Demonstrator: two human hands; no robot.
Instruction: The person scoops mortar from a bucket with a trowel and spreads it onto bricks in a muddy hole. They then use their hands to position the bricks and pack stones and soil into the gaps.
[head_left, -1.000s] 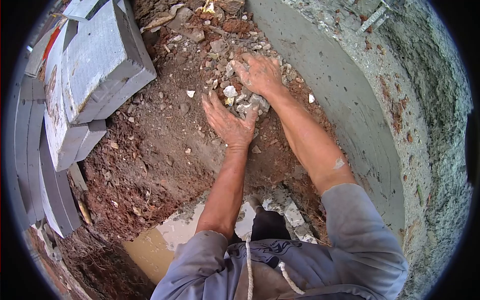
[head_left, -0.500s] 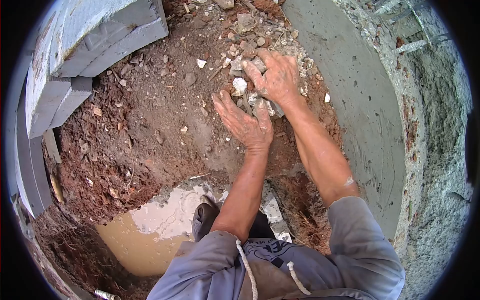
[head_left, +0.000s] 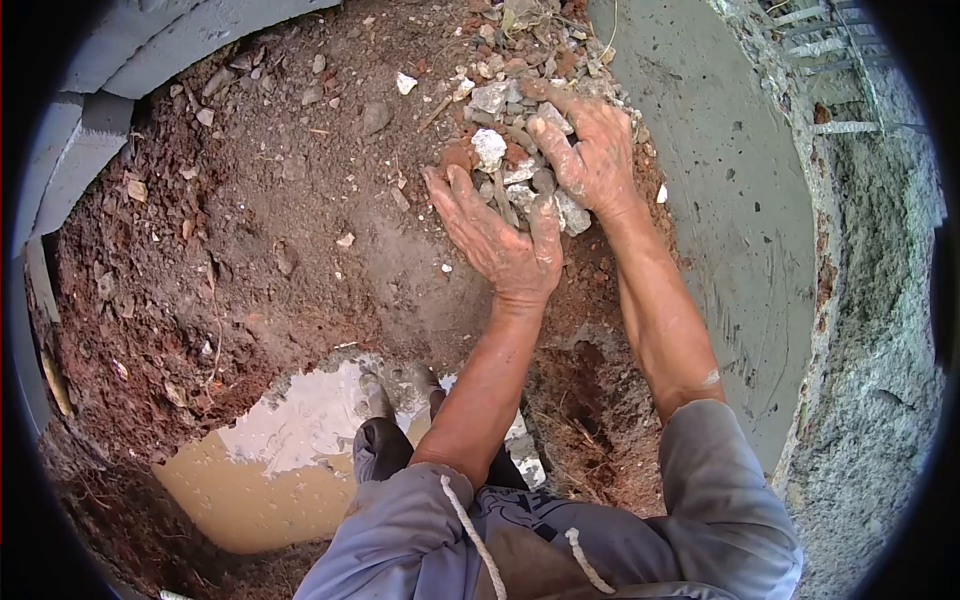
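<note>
A heap of broken stones and rubble [head_left: 520, 170] lies on the dirt, grey and whitish with some reddish bits. My left hand [head_left: 500, 235] curves around its near left side, fingers stretched out and thumb apart, touching the stones. On the far right side my right hand [head_left: 590, 150] spreads over the heap, thumb and fingers apart. A pale whitish stone [head_left: 489, 149] sits between the two hands. What lies under my palms is hidden.
A smooth grey concrete strip [head_left: 715, 200] runs along the right, beside a rough wall [head_left: 880, 290] with exposed steel bars [head_left: 845, 128]. Grey blocks [head_left: 190, 45] stand at upper left. Muddy water [head_left: 280, 500] fills a pit by my feet.
Both hands have shifted slightly right in view, still around the rubble. More stones show between them. The camera view has moved, so the grey blocks sit farther toward the upper left.
</note>
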